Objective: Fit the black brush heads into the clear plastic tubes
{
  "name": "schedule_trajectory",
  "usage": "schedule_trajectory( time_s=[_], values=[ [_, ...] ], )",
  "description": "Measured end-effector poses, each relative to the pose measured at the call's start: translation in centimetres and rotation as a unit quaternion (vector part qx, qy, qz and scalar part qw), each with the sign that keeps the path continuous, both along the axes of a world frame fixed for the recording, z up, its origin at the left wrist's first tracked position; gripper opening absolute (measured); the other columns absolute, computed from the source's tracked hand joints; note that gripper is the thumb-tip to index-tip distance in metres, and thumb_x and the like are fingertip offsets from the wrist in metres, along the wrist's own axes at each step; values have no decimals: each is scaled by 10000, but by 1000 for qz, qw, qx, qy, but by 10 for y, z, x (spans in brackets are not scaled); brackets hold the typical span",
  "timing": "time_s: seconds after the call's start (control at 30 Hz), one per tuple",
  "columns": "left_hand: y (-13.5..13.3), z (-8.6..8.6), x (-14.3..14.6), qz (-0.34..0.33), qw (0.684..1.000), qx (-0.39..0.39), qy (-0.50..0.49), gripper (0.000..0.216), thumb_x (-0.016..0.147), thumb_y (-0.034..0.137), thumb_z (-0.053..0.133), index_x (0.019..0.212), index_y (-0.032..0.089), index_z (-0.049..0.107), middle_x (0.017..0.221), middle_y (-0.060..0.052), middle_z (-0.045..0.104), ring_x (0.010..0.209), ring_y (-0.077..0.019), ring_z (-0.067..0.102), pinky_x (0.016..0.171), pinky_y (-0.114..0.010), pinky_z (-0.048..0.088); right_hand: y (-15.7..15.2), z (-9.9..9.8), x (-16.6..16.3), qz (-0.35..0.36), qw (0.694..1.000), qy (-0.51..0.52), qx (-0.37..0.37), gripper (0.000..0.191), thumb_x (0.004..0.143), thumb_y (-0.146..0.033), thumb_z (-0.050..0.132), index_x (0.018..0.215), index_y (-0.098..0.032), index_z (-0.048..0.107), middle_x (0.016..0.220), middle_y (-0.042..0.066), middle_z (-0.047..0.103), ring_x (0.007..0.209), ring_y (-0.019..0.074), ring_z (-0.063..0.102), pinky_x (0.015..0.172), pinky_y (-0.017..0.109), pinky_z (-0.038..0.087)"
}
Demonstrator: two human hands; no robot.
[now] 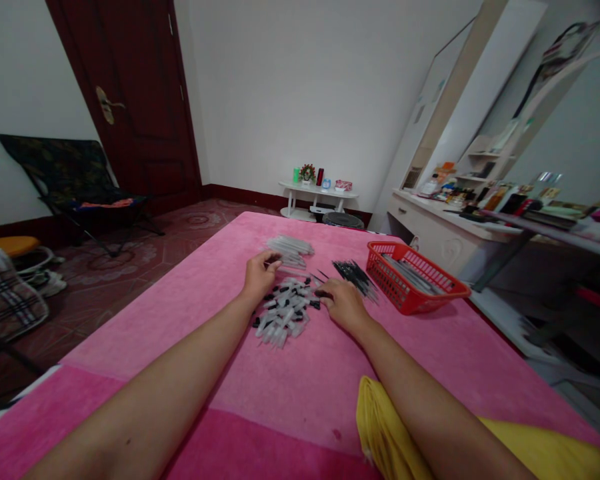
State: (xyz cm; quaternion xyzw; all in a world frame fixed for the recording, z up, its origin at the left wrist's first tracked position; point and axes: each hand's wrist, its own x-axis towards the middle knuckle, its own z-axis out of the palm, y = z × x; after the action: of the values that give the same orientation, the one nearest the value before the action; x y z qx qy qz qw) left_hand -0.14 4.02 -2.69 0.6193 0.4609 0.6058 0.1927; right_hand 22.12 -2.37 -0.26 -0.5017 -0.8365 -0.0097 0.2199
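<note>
On the pink cloth point(180, 313) lies a heap of small clear and black caps point(284, 312). My left hand point(260, 273) rests at the heap's far left edge, its fingers curled round a thin clear tube. My right hand point(343, 301) sits at the heap's right edge, fingers pinched on a small black piece that I cannot name. Behind the heap lies a bundle of clear tubes point(291, 248). A bunch of thin black sticks point(355, 275) lies just beyond my right hand.
A red plastic basket point(414, 277) with long thin pieces in it stands right of the black sticks. A white dresser point(445, 230) with bottles is at the right, a folding chair point(75, 187) and dark door point(135, 100) at the left. Yellow cloth point(375, 427) lies near my right forearm.
</note>
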Motion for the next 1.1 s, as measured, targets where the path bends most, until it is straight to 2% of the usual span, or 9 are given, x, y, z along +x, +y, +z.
schedule_trajectory(
  time_s=[0.13,0.27,0.37,0.47,0.57,1.1],
  values=[
    [-9,4,4,-28,993,49,106,179,749,165,575,892,169,682,866,-44,692,796,-163,621,715,-284,490,1,-3,1,-25,999,20,9,123,748,-150,619,821,-217,694,873,48,686,851,187,614,740,269,413],
    [-19,10,11,-60,975,99,190,194,769,134,564,916,188,679,905,-48,686,874,-175,612,785,-304,487,1,-2,4,-51,990,134,5,153,802,-184,531,881,-212,658,758,28,689,724,173,637,664,259,435],
    [-26,16,15,-83,961,126,230,207,779,116,566,941,189,673,930,-50,688,899,-177,608,815,-309,472,2,-2,3,-30,959,278,-40,201,816,-233,486,962,-191,617,655,0,652,579,152,619,570,246,450],
    [-29,19,17,-95,951,145,257,189,784,117,577,932,188,671,930,-53,685,899,-180,603,807,-308,460,4,-2,-2,-5,927,369,-59,198,744,-230,539,913,-158,615,729,27,661,638,164,635,569,251,470],
    [-29,19,18,-95,944,156,274,171,795,133,578,927,189,670,926,-59,682,890,-185,603,797,-312,452,5,-2,-6,13,923,381,-50,135,697,-220,579,799,-150,633,767,45,668,696,175,629,634,272,480],
    [-34,21,21,-100,918,184,336,201,827,167,539,982,202,661,907,-67,659,872,-189,584,773,-323,434,0,2,-8,-7,941,339,-6,107,703,-233,590,770,-174,649,738,21,668,662,160,587,639,270,442]
  ],
)
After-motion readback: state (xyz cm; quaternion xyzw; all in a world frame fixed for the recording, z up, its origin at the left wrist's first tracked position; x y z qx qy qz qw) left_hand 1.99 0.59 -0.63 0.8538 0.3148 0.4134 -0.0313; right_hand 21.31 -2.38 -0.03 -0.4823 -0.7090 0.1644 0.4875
